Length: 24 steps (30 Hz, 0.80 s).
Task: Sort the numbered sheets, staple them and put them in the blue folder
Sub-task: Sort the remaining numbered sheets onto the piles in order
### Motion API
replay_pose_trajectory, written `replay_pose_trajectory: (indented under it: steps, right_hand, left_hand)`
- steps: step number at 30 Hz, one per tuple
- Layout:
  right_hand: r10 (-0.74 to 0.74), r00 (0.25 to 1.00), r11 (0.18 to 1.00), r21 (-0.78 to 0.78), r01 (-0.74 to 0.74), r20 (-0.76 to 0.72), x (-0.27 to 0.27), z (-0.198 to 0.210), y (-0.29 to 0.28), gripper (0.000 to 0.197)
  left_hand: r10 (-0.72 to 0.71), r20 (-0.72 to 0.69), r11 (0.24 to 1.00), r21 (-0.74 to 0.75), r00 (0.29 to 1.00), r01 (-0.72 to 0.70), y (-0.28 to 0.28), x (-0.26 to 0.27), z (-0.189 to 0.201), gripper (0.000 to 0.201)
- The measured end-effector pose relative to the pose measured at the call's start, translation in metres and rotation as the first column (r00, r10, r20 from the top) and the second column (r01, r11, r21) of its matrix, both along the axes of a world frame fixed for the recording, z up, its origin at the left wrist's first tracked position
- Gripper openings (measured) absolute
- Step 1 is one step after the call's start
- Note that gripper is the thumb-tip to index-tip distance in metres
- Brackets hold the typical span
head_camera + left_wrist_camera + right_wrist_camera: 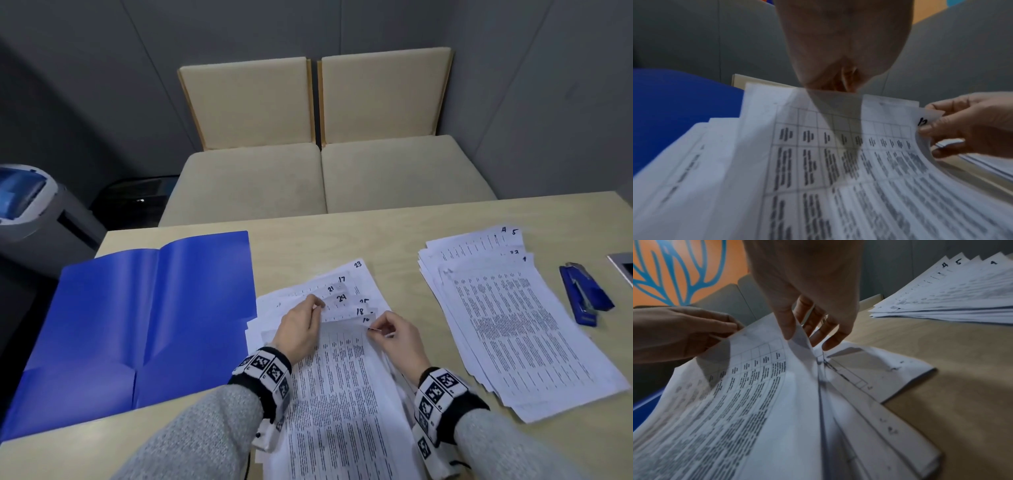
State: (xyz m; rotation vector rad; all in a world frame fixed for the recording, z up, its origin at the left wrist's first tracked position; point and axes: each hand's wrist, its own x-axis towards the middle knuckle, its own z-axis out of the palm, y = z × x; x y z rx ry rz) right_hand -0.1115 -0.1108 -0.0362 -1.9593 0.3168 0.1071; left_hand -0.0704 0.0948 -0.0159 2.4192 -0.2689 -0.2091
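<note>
A fanned pile of numbered sheets point(346, 377) lies in front of me on the table; corners show 23, 17, 21, 24, 18. My left hand point(301, 325) grips the raised top edges of several sheets point(818, 146). My right hand point(394, 337) pinches the top right corner of one sheet point(777, 369) between thumb and fingers point(787, 327). A second spread pile point(513, 322), with 4 and 5 on its corners, lies to the right. The open blue folder point(137, 318) lies flat on the left. A blue stapler point(584, 296) rests right of the second pile.
Two beige seats point(318, 171) stand beyond the table's far edge point(342, 216). A grey machine point(30, 202) stands off the table's left corner. A metal-edged object point(623, 267) lies at the table's right edge. Bare table shows between the two piles.
</note>
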Motion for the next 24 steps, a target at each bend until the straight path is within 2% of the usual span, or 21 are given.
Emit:
replay_pose_trajectory:
  steps: [4, 8, 15, 24]
  right_hand:
    - [-0.002, 1.0, 1.0, -0.024, 0.001, -0.005, -0.001, 0.001, -0.002, 0.023]
    - [0.038, 0.999, 0.999, -0.012, -0.038, 0.002, -0.002, 0.0, -0.003, 0.02]
    - [0.082, 0.996, 0.997, -0.007, -0.082, -0.042, -0.004, -0.008, -0.005, 0.018]
    - [0.071, 0.997, 0.997, 0.003, -0.071, -0.043, -0.002, -0.006, -0.003, 0.015]
  left_hand:
    - [0.004, -0.06, 0.99, 0.143, 0.998, 0.004, -0.004, 0.008, -0.003, 0.036]
    - [-0.084, 0.033, 0.974, 0.215, 0.996, 0.075, -0.003, 0.004, 0.0, 0.035]
    - [-0.152, -0.012, 0.952, 0.266, 0.988, 0.15, 0.003, -0.002, -0.006, 0.035]
    - [-0.182, 0.121, 0.953, 0.266, 0.976, 0.145, 0.004, -0.009, -0.007, 0.033]
